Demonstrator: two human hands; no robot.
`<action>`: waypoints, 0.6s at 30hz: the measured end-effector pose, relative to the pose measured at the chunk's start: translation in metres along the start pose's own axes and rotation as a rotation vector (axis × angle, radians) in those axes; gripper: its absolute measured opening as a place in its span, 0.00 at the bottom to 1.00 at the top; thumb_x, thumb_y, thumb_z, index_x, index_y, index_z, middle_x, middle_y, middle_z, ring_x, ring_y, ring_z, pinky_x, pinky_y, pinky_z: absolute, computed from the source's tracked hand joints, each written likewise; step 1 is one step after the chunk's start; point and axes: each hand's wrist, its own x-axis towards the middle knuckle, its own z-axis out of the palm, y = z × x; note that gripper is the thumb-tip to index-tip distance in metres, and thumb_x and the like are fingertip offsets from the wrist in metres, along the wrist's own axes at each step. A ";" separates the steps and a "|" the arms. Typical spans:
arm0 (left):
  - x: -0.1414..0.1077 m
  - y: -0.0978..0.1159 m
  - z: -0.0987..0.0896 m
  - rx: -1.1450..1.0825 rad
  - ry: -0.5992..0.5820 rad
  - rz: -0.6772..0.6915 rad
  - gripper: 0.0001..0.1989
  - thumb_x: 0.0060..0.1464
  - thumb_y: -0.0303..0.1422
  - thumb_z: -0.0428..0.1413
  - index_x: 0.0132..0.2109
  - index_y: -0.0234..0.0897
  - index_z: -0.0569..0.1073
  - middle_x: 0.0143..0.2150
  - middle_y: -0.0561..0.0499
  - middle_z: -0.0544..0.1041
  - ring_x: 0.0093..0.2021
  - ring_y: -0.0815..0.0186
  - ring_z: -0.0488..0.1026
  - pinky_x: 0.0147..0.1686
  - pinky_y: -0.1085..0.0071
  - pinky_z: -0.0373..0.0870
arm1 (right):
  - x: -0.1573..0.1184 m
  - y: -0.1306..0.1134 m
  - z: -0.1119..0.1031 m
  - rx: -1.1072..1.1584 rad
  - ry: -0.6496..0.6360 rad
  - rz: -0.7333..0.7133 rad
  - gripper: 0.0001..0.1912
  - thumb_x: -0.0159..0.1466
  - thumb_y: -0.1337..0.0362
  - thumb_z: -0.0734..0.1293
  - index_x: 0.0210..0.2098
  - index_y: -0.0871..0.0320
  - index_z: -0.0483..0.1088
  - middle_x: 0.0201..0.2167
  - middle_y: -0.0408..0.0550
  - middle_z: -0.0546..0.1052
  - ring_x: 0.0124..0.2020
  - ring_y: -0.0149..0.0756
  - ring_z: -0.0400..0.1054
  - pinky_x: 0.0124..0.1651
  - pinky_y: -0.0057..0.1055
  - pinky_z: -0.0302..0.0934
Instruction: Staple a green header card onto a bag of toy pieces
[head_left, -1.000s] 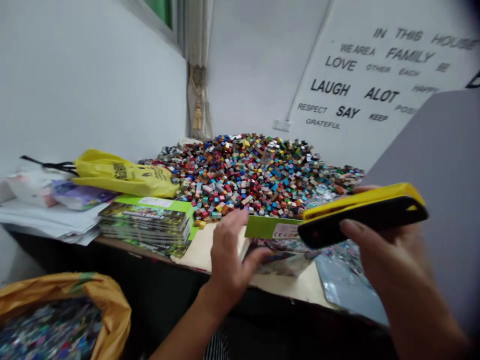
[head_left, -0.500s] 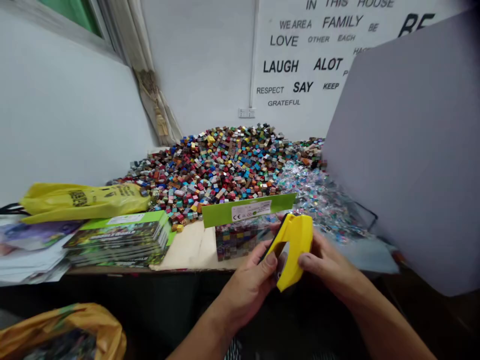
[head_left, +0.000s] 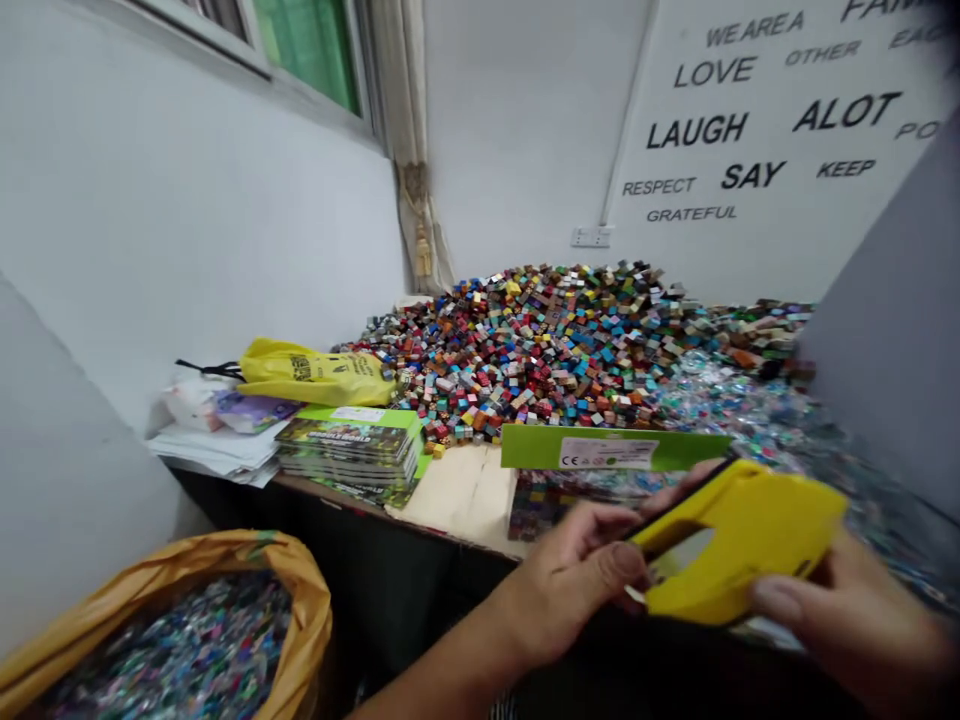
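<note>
**A:** Hands and grip, please.

**B:** Left hand (head_left: pixel 574 580) at lower centre, right hand (head_left: pixel 847 625) at lower right. Both grips are clenched on a yellow plastic hand tool (head_left: pixel 739 535), which has a thin black edge along the top. Exact kind of tool: cannot tell.

**A:** Location of the tool?

**B:** Lower right of frame, held up between the hands, over the front edge of the desk (head_left: pixel 337 495). It is just in front of a printed box (head_left: pixel 544 510) with a raised green flap (head_left: pixel 615 448).

**A:** Nearby items?

**B:** Left of the box lies a sheet of bare cardboard (head_left: pixel 457 495). Beyond that is a stack of green-edged printed booklets (head_left: pixel 349 450), then loose white papers (head_left: pixel 217 450) at left.

**A:** Back of the desk?

**B:** A large heap of small multicoloured blocks (head_left: pixel 555 350) fills the centre, with a yellow plastic bag (head_left: pixel 315 378) against its left side. Shiny foil packets (head_left: pixel 757 425) spread along the right.

**A:** Floor level?

**B:** Lower left: an orange sack (head_left: pixel 304 600), open and filled with similar foil pieces.
</note>
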 end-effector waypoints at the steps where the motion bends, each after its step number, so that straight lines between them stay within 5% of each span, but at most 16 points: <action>1: -0.002 0.008 -0.011 0.173 0.162 0.133 0.33 0.52 0.52 0.61 0.59 0.39 0.67 0.54 0.41 0.72 0.49 0.59 0.72 0.50 0.61 0.66 | 0.007 -0.011 0.001 0.002 0.053 -0.073 0.27 0.47 0.52 0.78 0.46 0.49 0.73 0.34 0.53 0.80 0.30 0.51 0.77 0.31 0.43 0.75; 3: -0.003 0.019 -0.038 0.473 0.548 0.413 0.32 0.49 0.47 0.65 0.57 0.40 0.67 0.51 0.43 0.73 0.48 0.60 0.70 0.50 0.61 0.64 | 0.024 -0.036 0.010 0.020 0.129 -0.256 0.28 0.48 0.52 0.77 0.47 0.50 0.73 0.41 0.57 0.80 0.38 0.55 0.77 0.37 0.47 0.76; 5: 0.005 0.021 -0.067 0.557 0.746 0.533 0.40 0.42 0.43 0.69 0.59 0.40 0.62 0.53 0.43 0.72 0.52 0.57 0.68 0.53 0.59 0.62 | 0.041 -0.061 0.023 -0.018 0.167 -0.379 0.28 0.47 0.54 0.79 0.46 0.50 0.74 0.47 0.57 0.79 0.43 0.55 0.76 0.43 0.47 0.75; 8: 0.026 0.014 -0.099 0.418 0.603 0.390 0.40 0.39 0.39 0.70 0.58 0.37 0.62 0.53 0.42 0.73 0.55 0.56 0.68 0.55 0.60 0.60 | 0.067 -0.083 0.043 -0.095 0.128 -0.344 0.28 0.45 0.54 0.80 0.44 0.54 0.75 0.44 0.56 0.80 0.40 0.51 0.77 0.42 0.45 0.75; 12: 0.049 0.004 -0.112 0.236 0.305 0.235 0.29 0.41 0.38 0.69 0.49 0.34 0.70 0.47 0.44 0.76 0.49 0.59 0.72 0.51 0.64 0.65 | 0.096 -0.085 0.047 -0.148 0.041 -0.286 0.27 0.46 0.55 0.80 0.42 0.57 0.75 0.39 0.55 0.81 0.36 0.46 0.78 0.41 0.40 0.76; 18: 0.058 -0.003 -0.114 0.265 0.213 0.257 0.19 0.47 0.42 0.65 0.41 0.31 0.76 0.39 0.48 0.78 0.41 0.63 0.72 0.43 0.70 0.67 | 0.114 -0.072 0.035 -0.214 0.005 -0.236 0.26 0.48 0.56 0.79 0.44 0.58 0.75 0.42 0.57 0.81 0.38 0.47 0.77 0.40 0.39 0.75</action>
